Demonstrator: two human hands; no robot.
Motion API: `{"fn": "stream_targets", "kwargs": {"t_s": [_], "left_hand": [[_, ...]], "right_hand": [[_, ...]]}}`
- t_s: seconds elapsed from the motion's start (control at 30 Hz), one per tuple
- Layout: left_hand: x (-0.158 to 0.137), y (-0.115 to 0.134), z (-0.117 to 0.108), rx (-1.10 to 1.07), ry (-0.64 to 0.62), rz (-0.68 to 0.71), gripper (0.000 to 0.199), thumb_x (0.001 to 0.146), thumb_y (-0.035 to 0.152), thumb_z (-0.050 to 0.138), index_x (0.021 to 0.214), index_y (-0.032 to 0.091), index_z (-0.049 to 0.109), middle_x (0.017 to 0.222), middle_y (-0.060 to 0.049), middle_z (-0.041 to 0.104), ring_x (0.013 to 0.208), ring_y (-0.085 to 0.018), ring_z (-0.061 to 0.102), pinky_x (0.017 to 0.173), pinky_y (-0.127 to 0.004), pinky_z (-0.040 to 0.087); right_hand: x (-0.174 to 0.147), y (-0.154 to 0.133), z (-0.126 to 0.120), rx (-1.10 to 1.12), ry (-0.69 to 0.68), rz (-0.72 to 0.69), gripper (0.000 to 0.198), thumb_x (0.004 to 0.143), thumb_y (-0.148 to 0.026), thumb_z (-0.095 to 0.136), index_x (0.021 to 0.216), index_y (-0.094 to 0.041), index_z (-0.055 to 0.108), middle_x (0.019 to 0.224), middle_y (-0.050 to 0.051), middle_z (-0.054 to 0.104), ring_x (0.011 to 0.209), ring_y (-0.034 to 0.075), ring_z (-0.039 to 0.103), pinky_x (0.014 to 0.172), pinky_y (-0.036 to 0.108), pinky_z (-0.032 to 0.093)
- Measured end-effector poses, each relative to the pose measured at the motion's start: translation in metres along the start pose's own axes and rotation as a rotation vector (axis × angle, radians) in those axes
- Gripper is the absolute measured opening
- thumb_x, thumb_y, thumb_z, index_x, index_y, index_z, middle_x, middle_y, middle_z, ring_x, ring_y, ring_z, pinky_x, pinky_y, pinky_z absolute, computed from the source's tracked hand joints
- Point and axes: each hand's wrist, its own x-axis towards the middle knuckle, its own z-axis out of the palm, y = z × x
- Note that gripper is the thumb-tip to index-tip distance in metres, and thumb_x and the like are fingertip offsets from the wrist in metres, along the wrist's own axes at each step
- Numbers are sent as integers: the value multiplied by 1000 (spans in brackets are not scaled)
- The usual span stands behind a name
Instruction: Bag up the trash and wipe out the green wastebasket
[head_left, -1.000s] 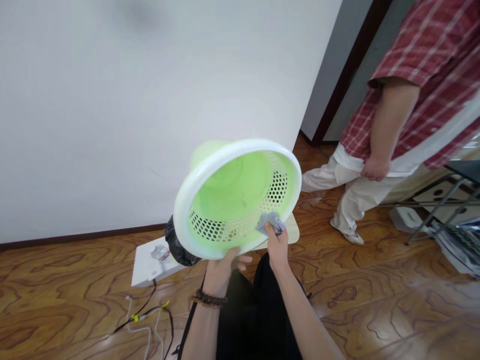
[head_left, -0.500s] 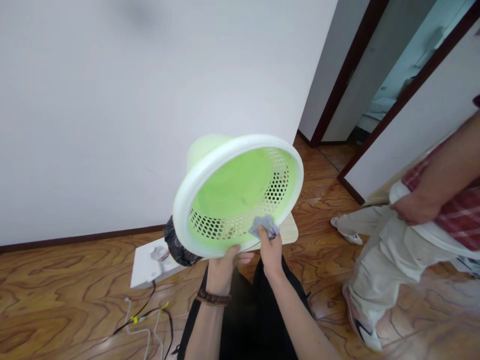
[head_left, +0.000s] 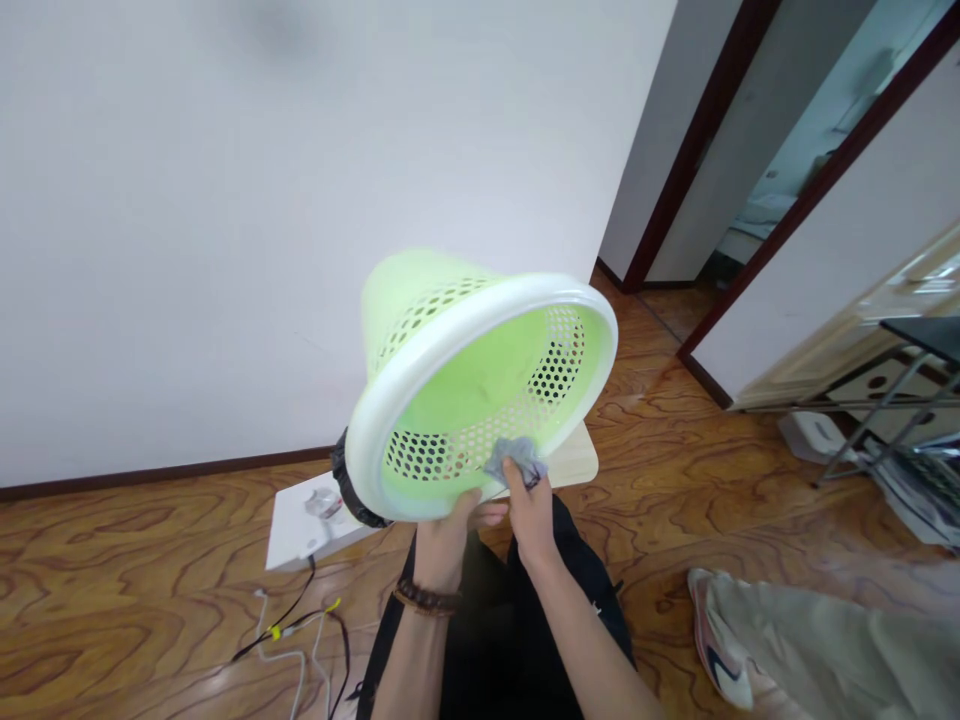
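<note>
A light green plastic basket (head_left: 427, 300) with a white rim and a band of holes is tilted on its side, its mouth towards me. My left hand (head_left: 446, 535) grips the near lower rim, thumb inside and fingers below. In my right hand (head_left: 531, 510) a crumpled grey cloth (head_left: 514, 458) is pinched and pressed on the inner side of the near rim. Something black, like a plastic bag (head_left: 352, 490), shows behind the basket's left edge, mostly hidden.
A low white surface (head_left: 300, 530) with a small clear object (head_left: 324, 503) stands against the wall. Cables (head_left: 300, 640) lie on the wooden floor at lower left. A person's leg (head_left: 810, 630) is at lower right, near a folding black table (head_left: 926, 335) and a white box (head_left: 814, 437).
My right hand has slid the cloth a little left along the rim. The basket has tipped slightly, showing more of its outer side. The person at right has moved mostly out of view.
</note>
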Motion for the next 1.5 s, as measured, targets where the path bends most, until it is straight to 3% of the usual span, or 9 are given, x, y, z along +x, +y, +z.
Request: {"fn": "stream_targets", "kwargs": {"t_s": [0.27, 0.47, 0.67, 0.9, 1.07, 1.33, 1.5], "left_hand": [[-3, -3, 8, -9, 36, -4, 36, 63, 26, 66, 94, 9, 55, 69, -7, 67, 60, -22, 64, 55, -32, 54], [2, -8, 2, 34, 25, -32, 27, 65, 26, 64, 84, 10, 57, 62, -6, 66, 60, -23, 64, 54, -31, 53], [2, -3, 4, 24, 69, -19, 28, 66, 24, 64, 86, 7, 54, 61, -7, 66, 60, -23, 64, 56, -32, 53], [5, -5, 5, 13, 43, -10, 26, 64, 25, 65, 82, 9, 56, 62, -6, 66, 62, -23, 64, 54, -31, 53], [5, -8, 4, 13, 61, -15, 29, 64, 25, 64, 87, 9, 54, 63, -6, 65, 61, -23, 65, 54, -32, 54], [6, -2, 13, 133, 26, -109, 24, 63, 20, 64, 83, 11, 56, 70, -9, 67, 50, -19, 62, 40, -25, 49], [12, -1, 1, 209, 17, -123, 34, 65, 28, 64, 92, 10, 53, 66, -9, 67, 47, -20, 62, 33, -23, 45]], "right_hand": [[30, -10, -16, 31, 148, -49, 45, 74, -38, 55, 111, -12, 52, 106, 10, 60, 97, 20, 54, 87, 34, 40], [-1, 7, -4, 72, 8, 52, 44, 74, -37, 56, 110, -13, 52, 105, 9, 60, 96, 20, 54, 85, 33, 41], [28, -7, -16, 52, 120, -34, 43, 75, -36, 55, 111, -14, 51, 107, 8, 59, 97, 18, 53, 86, 32, 39], [1, 2, -2, 35, 41, 31, 44, 73, -35, 56, 111, -14, 51, 100, 8, 61, 92, 19, 55, 83, 33, 40], [20, 4, -15, 66, 159, 8, 51, 70, -34, 58, 115, -13, 49, 104, 8, 60, 95, 20, 53, 87, 35, 39], [-4, 31, -12, 206, 112, 122, 45, 71, -33, 57, 111, -13, 53, 97, 8, 62, 90, 22, 57, 83, 40, 43], [15, 24, -33, 186, 107, 83, 42, 68, -30, 59, 107, -13, 56, 94, 7, 63, 86, 21, 58, 83, 41, 43]]}}
